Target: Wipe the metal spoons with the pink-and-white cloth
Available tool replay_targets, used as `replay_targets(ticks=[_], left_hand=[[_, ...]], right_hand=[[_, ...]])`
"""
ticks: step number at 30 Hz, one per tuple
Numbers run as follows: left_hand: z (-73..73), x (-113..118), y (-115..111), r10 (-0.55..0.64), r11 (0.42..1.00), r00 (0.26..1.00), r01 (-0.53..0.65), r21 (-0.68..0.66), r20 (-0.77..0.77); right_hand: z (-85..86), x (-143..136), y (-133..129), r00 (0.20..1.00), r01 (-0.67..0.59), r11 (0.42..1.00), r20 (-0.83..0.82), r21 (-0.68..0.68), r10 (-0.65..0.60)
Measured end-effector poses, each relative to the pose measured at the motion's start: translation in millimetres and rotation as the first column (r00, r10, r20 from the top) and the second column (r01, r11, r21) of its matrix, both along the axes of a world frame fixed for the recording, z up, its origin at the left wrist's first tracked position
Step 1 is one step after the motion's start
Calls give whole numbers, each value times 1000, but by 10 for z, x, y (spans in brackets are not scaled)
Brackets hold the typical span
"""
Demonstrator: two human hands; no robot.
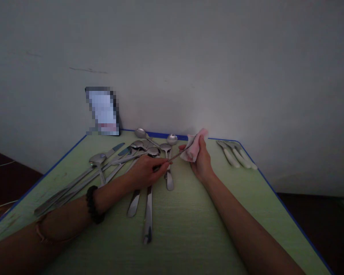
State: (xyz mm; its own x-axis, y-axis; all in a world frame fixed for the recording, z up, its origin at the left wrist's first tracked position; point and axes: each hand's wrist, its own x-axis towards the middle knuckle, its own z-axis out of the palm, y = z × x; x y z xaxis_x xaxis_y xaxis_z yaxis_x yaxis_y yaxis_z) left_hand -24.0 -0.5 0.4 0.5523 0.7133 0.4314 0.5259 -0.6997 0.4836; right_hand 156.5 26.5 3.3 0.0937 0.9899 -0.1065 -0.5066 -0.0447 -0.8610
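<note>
Head view: left hand (pixel 149 170) pinches utensil (pixel 177 155), right hand (pixel 203 162) holds cloth (pixel 192 150) at its far end; steady pinch advisable.

It looked like a home — steel spoons (pixel 172 139) lay beside the left hand (pixel 147 170), a blue-edged table (pixel 195 229) below the right hand (pixel 203 162), a scuffed wall (pixel 218 68) beyond both.

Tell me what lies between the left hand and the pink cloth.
In the head view, a slim metal utensil spans that gap, from the left hand to the pink cloth in the right hand; spoons on the tabletop show behind it.
</note>
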Motion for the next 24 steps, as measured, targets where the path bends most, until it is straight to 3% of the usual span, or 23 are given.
replay_targets(ticks=[24], left_hand=[[-6, -1, 3, 9, 1000, 1000, -9, 18, 1]], right_hand=[[-5, 6, 7, 1000, -7, 1000, 6, 5, 7]])
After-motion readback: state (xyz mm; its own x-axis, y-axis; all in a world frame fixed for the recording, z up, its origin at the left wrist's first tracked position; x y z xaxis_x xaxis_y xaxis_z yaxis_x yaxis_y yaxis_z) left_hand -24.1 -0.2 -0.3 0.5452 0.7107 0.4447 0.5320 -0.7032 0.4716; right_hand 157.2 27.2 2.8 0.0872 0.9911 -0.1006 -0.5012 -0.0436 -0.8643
